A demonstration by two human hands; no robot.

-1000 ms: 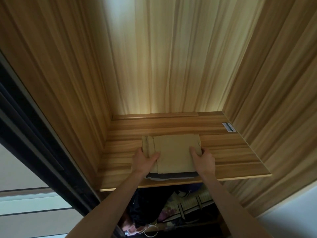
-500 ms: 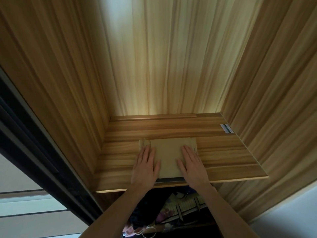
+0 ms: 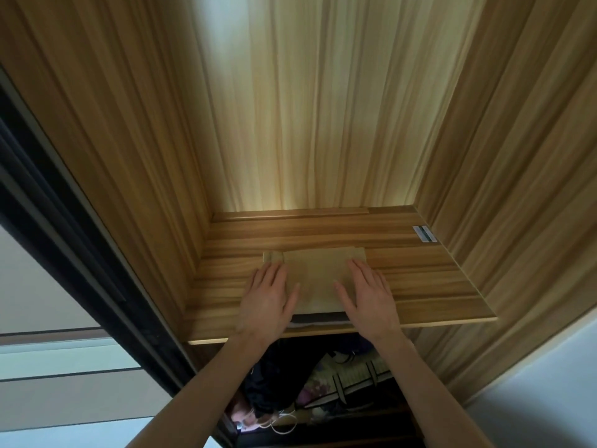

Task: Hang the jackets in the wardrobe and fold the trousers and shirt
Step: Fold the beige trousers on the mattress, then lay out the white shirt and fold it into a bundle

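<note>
A folded tan garment (image 3: 318, 273) lies on a wooden wardrobe shelf (image 3: 429, 286), on top of a dark folded garment (image 3: 318, 317) whose front edge shows at the shelf's lip. My left hand (image 3: 268, 299) lies flat on the tan garment's left side, fingers straight. My right hand (image 3: 368, 295) lies flat on its right side in the same way. Below the shelf, dark clothing (image 3: 274, 376) hangs in shadow.
Wooden side walls and a back panel close the shelf in on three sides. A small label (image 3: 424, 234) is stuck at the shelf's back right. A dark sliding-door frame (image 3: 80, 253) runs along the left. Patterned fabric (image 3: 345, 379) shows under the shelf.
My hands gripped the stack's front corners a second ago. They now lie flat on top, and the stack sits slightly deeper on the shelf.
</note>
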